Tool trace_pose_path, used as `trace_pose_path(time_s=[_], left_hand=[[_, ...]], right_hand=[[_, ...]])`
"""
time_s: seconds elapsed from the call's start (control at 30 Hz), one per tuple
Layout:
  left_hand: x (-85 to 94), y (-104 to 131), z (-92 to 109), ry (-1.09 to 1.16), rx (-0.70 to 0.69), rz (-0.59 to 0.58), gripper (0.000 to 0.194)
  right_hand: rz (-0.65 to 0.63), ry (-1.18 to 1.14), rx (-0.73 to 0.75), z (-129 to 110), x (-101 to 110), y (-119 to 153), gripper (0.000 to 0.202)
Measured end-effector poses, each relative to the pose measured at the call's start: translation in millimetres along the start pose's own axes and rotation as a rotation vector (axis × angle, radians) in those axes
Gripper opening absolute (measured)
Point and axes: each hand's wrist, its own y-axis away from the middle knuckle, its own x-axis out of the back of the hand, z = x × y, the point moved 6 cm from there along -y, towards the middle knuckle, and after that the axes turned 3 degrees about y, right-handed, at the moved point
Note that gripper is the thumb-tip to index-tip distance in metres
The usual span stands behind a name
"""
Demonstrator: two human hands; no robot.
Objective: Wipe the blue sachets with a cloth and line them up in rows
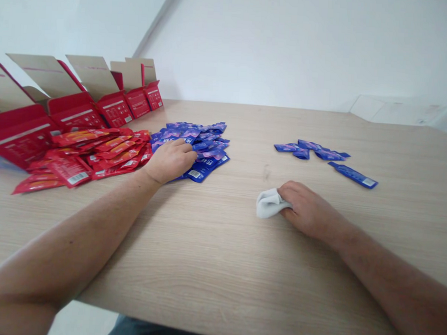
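My left hand [174, 161] rests at the near edge of a pile of blue sachets [212, 137]. Its fingers are curled down among them, and the fingertips are hidden, so I cannot tell what they grip. A folded white cloth [269, 204] is pinched in my right hand [307, 206], low over the middle of the table. Beyond the right hand lie several separate blue sachets [331, 154] in a loose cluster. One longer blue sachet [354, 175] lies apart, nearer to me, with its label side up.
A heap of red and orange sachets [115, 151] lies left of the blue pile. Behind it several red boxes [114, 108] stand in a row with flaps raised. The wooden table [203, 266] meets a white wall. A white panel [395, 109] is at the back right.
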Motion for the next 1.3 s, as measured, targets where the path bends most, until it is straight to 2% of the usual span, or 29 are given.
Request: trace_pose_path(time_s=[0.13,0.27,0.37,0.5,0.57,0.67,0.73,0.87,1.0,1.17,1.3], left_hand=[[-12.4,2.1,-7.4,0.009,0.091,-0.058,0.028],[-8.8,0.7,-5.0,-0.021,0.139,-0.036,0.03],[4.2,-6.0,17.5,0.019,0.066,0.017,0.03],[20.9,-12.7,63.0,0.14,-0.119,0.057,0.028],[24.4,-13.6,80.9,0.181,-0.187,0.05,0.026],[25.1,-14.0,95.9,0.22,-0.252,0.045,0.022],[23.7,-14.6,99.0,0.236,-0.269,0.047,0.021],[19.7,-15.8,98.4,0.25,-0.274,0.045,0.019],[16.9,-15.7,97.5,0.279,-0.275,0.042,0.019],[15.3,-14.3,97.5,0.373,-0.272,0.039,0.019],[13.9,-13.8,98.3,0.405,-0.271,0.028,0.019]], right_hand=[[-0.015,-0.001,0.013,-0.2,-0.7,0.2,0.019],[-0.021,0.01,0.018,0.0,-2.1,-0.3,0.02],[-0.015,-0.007,0.002,-0.5,-1.5,-0.4,0.019],[0.004,-0.039,-0.103,9.2,3.2,-1.4,0.016],[0.019,-0.024,-0.216,26.6,7.5,-4.3,0.021],[0.076,0.029,-0.403,69.2,18.2,-15.0,0.035],[0.11,0.057,-0.473,102.2,25.8,-27.6,0.042],[0.123,0.068,-0.526,164.5,35.0,-60.6,0.042],[0.114,0.07,-0.608,213.3,33.0,-92.8,0.046],[0.06,0.058,-0.729,250.3,14.2,-114.1,0.048],[0.046,0.025,-0.792,254.3,5.3,-105.6,0.047]])
